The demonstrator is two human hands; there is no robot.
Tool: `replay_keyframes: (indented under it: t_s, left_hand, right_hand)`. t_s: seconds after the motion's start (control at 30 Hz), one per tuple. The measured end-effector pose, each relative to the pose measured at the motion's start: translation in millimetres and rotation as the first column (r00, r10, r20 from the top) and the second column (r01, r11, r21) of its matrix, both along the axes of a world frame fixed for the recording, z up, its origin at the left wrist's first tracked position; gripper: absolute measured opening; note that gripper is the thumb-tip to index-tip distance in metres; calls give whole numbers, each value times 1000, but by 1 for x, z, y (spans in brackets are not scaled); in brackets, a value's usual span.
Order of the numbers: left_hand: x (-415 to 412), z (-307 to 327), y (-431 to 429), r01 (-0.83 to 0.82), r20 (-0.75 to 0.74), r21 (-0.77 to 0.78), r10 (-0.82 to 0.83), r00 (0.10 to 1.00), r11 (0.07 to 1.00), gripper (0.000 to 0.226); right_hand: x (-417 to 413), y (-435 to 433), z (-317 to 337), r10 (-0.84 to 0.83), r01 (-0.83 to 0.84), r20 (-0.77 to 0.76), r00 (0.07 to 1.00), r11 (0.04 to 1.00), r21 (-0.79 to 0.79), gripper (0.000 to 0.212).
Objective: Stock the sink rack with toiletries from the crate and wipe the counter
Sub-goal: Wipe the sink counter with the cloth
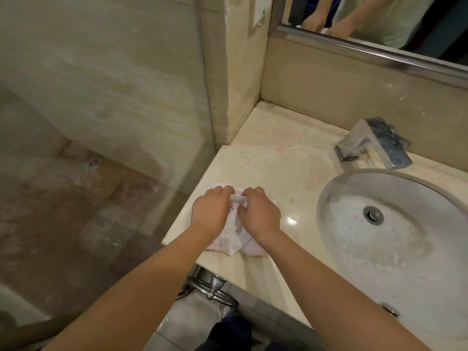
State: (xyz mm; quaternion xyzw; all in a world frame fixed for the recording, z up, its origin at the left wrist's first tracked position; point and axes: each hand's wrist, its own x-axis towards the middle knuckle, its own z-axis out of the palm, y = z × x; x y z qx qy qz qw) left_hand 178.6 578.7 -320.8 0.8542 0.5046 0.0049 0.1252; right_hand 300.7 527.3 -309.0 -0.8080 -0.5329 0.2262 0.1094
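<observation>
Marble counter [278, 158]: pale cream, veined and cracked, with faint pink marks beyond the fingertips toward the wall corner.
White cloth [234, 240]: crumpled on the counter near its front left edge, lying under both hands and reaching back toward the wrists.
Left hand [211, 210]: palm down on the cloth, fingers [222, 190] curled and pinching a raised fold.
Right hand [259, 215]: just beside the left, nearly touching it, fingers [249, 192] bent and closed on the same fold of cloth.
Fold: a small ridge of fabric gathered between the two sets of fingertips; some dark print shows just below it.
Sink [336, 198]: round basin well to the right of the right hand's fingers, speckled with pink spots.
Faucet [374, 141]: square metal spout beyond the fingers and to the right, behind the basin.
Mirror [379, 19]: above, reflecting both hands.
Glass panel [101, 122]: left of the left hand, a shower floor behind it.
</observation>
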Motion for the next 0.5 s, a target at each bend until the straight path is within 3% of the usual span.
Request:
replay_keyframes:
  t_s: [0.1, 0.17, 0.3, 0.4, 0.5]
  left_hand:
    - [-9, -21, -9, 64, 83, 240, -86, 993, 969, 42]
    - [-9, -24, -8, 70, 119, 277, -106, 987, 958, 47]
    - [2, -5, 8, 117, 7, 55, -117, 993, 992, 48]
    - [7, 4, 19, -2, 62, -116, 9, 998, 993, 26]
    - [21, 4, 21, -13, 141, -142, 33, 989, 990, 22]
  right_hand:
    - [2, -3, -2, 11, -11, 7, 1000, 999, 32, 23]
    - [5, 1, 0, 14, -14, -12, 1000, 1000, 10, 22]
    - [10, 13, 3, 36, -39, -61, 997, 998, -49, 19]
    - [16, 14, 1, 27, -28, -83, 996, 999, -21, 17]
    - [27, 18, 0, -34, 37, -108, 994, 999, 21, 13]
